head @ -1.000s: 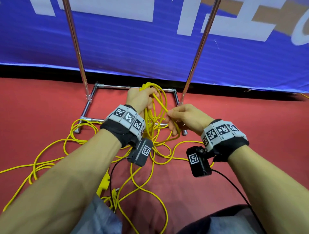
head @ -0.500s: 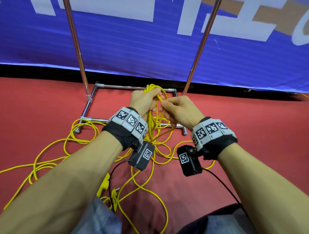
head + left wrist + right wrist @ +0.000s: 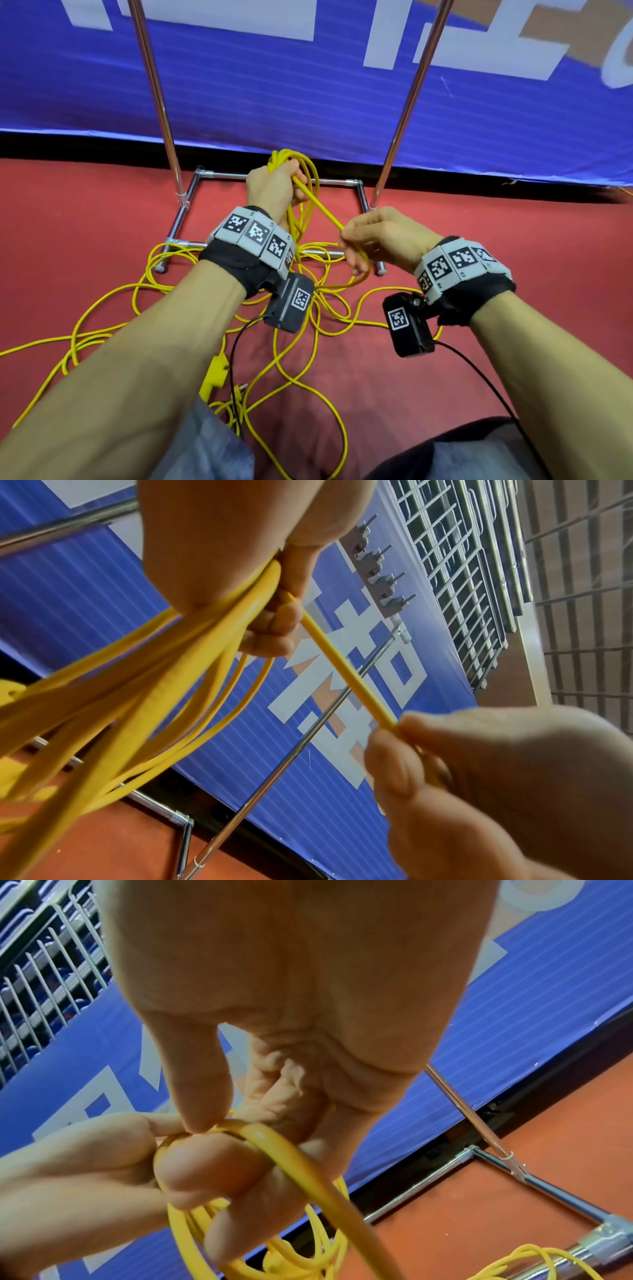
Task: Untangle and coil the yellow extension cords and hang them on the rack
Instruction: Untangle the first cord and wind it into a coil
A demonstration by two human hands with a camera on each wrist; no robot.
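Right hand (image 3: 383,240) pulled away from left hand (image 3: 274,188), drawing 1 taut strand (image 3: 317,205); left gripped the yellow coil (image 3: 143,685), right pinched the strand. Next loop was being measured out.

Sports arena: railings (image 3: 479,569), banner (image 3: 308,85), red floor (image 3: 85,222)

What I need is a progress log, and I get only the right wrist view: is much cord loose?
Observer: Yes. The head view shows most of the cord lying in loose loops on the floor.
Operator: What joins the two hands?
Observer: One straight stretch runs from the left hand, which grips a bundle of loops, to the right hand, which pinches it.
Operator: Anything hung yet?
Observer: No. The left wrist view shows the rack's hooks bare.
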